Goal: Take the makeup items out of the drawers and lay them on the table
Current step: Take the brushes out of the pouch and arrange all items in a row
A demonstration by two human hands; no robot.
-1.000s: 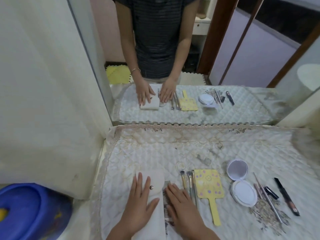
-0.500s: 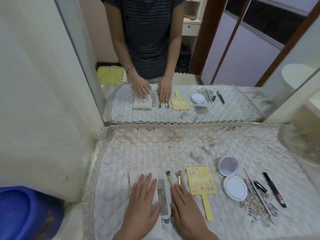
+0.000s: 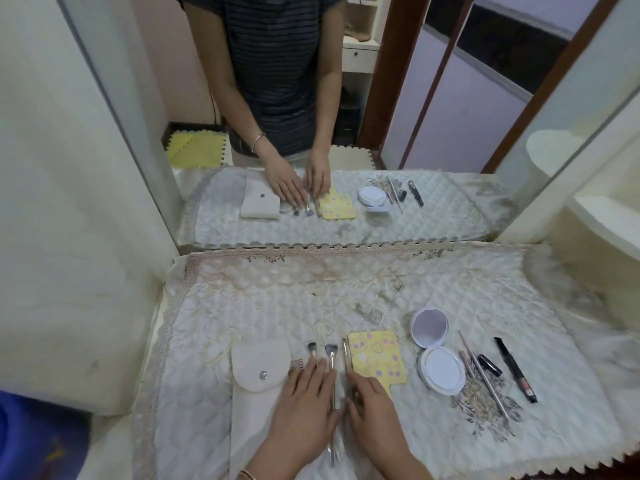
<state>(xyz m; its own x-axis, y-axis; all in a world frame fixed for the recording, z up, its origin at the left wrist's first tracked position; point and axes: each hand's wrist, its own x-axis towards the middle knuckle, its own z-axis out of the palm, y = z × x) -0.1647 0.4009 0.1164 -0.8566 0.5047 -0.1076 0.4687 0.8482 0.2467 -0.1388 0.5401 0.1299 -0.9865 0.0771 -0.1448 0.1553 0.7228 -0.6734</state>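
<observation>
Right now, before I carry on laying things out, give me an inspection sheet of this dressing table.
Surface: quilted cloth covers the table, stained near the middle.
Job's things: white pouch, snapped shut; comb partly under the left hand; brushes; yellow hand mirror; open compact; pencils; black tube.
Clutter: nothing seen.
Grips: left hand flat on the comb and brush handles; right hand flat on the table, fingertips at a thin brush. Neither holds anything.
Cables: nothing seen.
Surroundings: wall mirror behind the table; blue bin on the left. Drawers are out of view.
</observation>
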